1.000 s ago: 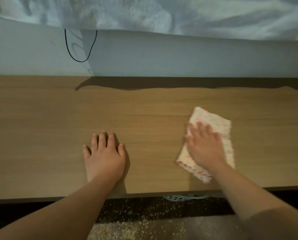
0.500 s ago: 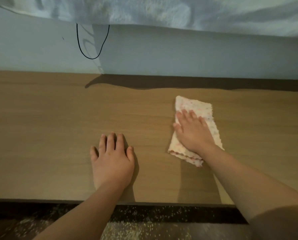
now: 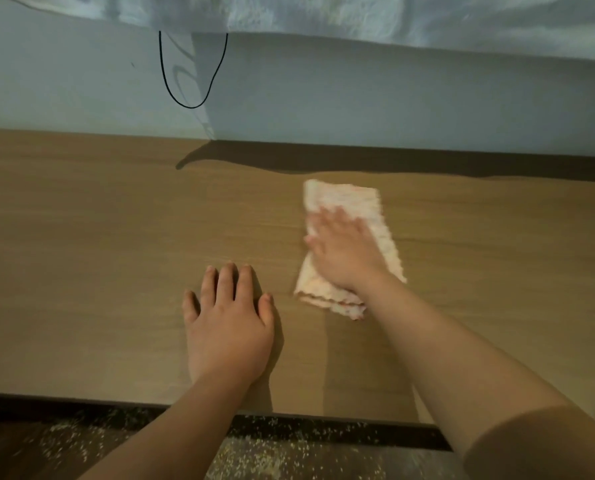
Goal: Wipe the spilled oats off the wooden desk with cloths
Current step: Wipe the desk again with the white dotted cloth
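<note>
A folded pale cloth with pink speckles (image 3: 349, 202) lies on the wooden desk (image 3: 81, 237), right of centre. My right hand (image 3: 344, 247) presses flat on top of it, fingers spread and pointing away from me, blurred by motion. My left hand (image 3: 226, 323) rests palm down on the bare wood near the front edge, holding nothing. No oats show on the desk surface. Spilled oats (image 3: 254, 459) are scattered on the dark floor below the desk's front edge.
A pale wall (image 3: 358, 98) runs along the back of the desk. A black cable loop (image 3: 188, 81) hangs down it at the left. White fabric (image 3: 323, 15) drapes across the top of the view and casts a shadow on the desk's back strip.
My right hand has pushed the cloth away from me and to the left, toward the back of the desk. My left hand has stayed flat in the same spot.
</note>
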